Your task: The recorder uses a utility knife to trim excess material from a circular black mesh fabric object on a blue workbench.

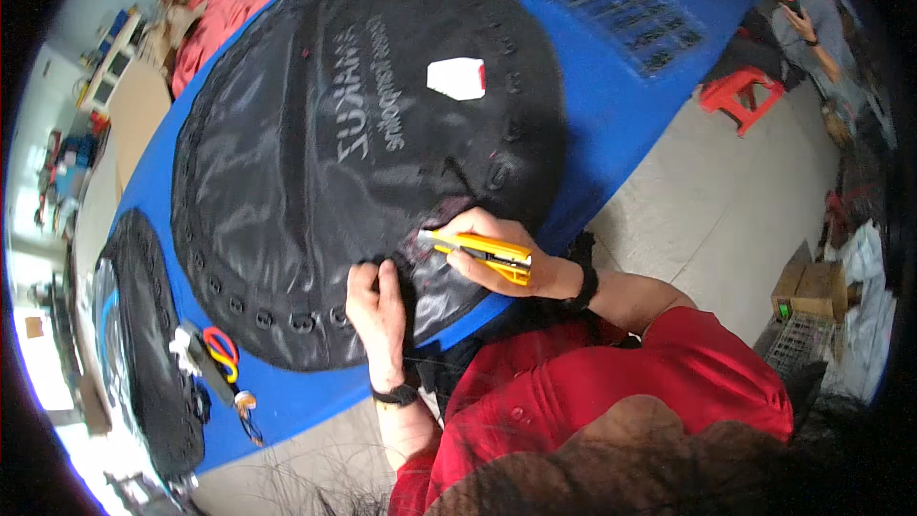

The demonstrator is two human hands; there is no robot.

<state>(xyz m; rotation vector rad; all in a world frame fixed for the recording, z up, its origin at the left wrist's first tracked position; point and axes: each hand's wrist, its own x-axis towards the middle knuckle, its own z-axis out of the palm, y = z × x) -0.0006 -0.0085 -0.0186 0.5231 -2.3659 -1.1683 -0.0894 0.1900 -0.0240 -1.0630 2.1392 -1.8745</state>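
Note:
A large round black fabric piece (258,162), with a seam band across it, pale lettering and small loops along its rim, lies spread before me. A white tag (457,78) with a red edge rests on it. At its near side my right hand (497,248) holds a yellow cutter (487,255), its short metal tip pointing left over a rough, reddish patch (420,244) of the fabric. Just left of that, my left hand (375,298) is closed on the black fabric near its edge. The fingertips of my left hand are partly hidden.
The blue table (611,124) carries a clear sheet of dark strips (611,10) at the far right. Scissors (222,354) and a black bag-like piece (153,344) lie at left. Pink cloth (239,10) is heaped far left. A red stool (740,98) and another person (812,29) are at right.

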